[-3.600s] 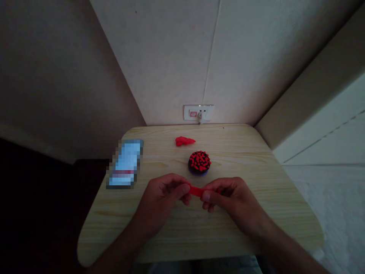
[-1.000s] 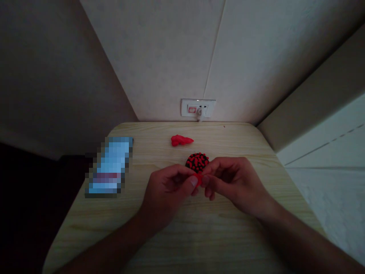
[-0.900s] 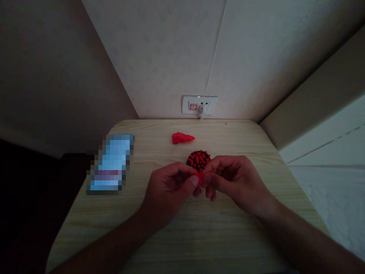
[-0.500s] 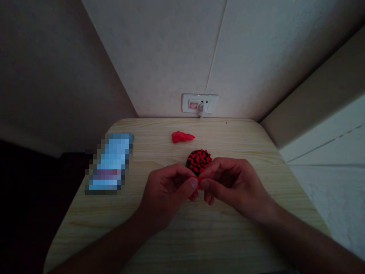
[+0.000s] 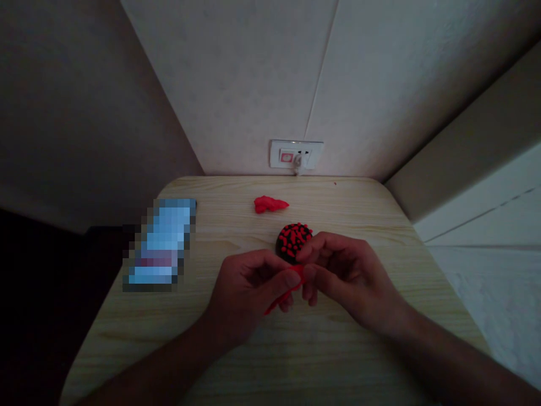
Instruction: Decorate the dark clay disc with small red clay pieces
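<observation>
Over the front of the table my left hand is closed, pinching a strip of red modelling clay between thumb and fingers. One end of the strip hangs below my left thumb. My right hand is closed at the other end, its thumb touching the clay and its index finger slightly raised. Just behind my fingertips lies a round black disc covered with small red dots and blobs. My right fingers hide part of its right edge. Farther back rests a second lump of red clay, irregular and tapering to the right.
A phone with a lit, blurred screen lies at the table's left edge. On the wall behind the wooden table is a socket with a plug in it. A tiny red crumb sits near the back edge.
More of the red clay strip now shows below my left thumb. My right index finger has lifted a little from the clay. The disc and the other lump stay in place.
</observation>
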### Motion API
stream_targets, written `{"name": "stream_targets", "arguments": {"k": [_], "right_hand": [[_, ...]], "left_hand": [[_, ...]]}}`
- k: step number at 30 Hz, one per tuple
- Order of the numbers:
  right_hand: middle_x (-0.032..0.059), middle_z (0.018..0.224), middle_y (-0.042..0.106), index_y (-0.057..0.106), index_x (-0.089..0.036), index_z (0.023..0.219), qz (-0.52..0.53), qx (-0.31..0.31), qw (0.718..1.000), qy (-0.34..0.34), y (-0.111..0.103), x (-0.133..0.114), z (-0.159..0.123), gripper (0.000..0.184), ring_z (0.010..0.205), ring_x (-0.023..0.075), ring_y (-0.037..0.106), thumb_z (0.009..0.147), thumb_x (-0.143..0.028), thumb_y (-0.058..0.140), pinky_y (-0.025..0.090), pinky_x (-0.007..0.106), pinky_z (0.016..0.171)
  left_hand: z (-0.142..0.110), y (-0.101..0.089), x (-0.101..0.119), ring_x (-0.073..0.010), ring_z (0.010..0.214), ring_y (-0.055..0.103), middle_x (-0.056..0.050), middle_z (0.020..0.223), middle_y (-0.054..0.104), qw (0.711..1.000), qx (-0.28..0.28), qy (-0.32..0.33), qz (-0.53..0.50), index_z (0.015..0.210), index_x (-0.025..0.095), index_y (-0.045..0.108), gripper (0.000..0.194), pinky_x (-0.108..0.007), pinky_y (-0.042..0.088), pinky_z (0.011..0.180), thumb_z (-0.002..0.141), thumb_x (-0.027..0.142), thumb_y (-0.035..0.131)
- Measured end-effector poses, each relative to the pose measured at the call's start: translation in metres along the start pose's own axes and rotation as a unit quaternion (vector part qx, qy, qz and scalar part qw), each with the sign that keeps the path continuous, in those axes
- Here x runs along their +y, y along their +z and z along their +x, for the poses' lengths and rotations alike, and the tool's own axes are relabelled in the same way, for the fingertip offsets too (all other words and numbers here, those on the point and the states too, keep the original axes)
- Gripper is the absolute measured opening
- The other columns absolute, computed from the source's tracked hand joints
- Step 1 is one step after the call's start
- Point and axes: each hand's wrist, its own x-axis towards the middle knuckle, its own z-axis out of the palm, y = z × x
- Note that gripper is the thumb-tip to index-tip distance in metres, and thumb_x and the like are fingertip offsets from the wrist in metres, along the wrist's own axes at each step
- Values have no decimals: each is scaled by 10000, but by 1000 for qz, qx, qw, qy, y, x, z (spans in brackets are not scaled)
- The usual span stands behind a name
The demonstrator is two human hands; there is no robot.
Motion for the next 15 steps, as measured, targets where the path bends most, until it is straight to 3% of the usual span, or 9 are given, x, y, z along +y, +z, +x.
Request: {"name": "stream_targets", "arguments": {"k": [5, 10, 15], "right_hand": [[16, 674, 703, 743, -153, 811, -39, -14, 999, -13, -2, 2, -2, 241, 573, 111, 628, 826, -362, 862, 518, 210, 530], [7, 670, 692, 718, -161, 820, -28, 9, 999, -22, -1, 4, -2, 235, 579, 112, 621, 873, -365, 823, 520, 217, 555], [5, 721, 708, 721, -167, 943, -50, 0, 998, -50, 0, 4, -3, 185, 616, 109, 632, 886, -319, 811, 512, 213, 578]], "left_hand": [[0, 1, 2, -57, 421, 587, 23, 524, 719, 999, -9, -25, -27, 658, 186, 793, 150, -112, 445, 421, 726, 77, 870], [2, -1, 3, -78, 471, 623, 16, 580, 743, 1000, -1, -2, 4, 751, 200, 828, 110, -137, 502, 468, 758, 89, 826], [3, -3, 4, -66, 493, 591, 31, 554, 692, 997, 13, 36, 67, 727, 184, 813, 86, -123, 461, 488, 778, 115, 805]]}}
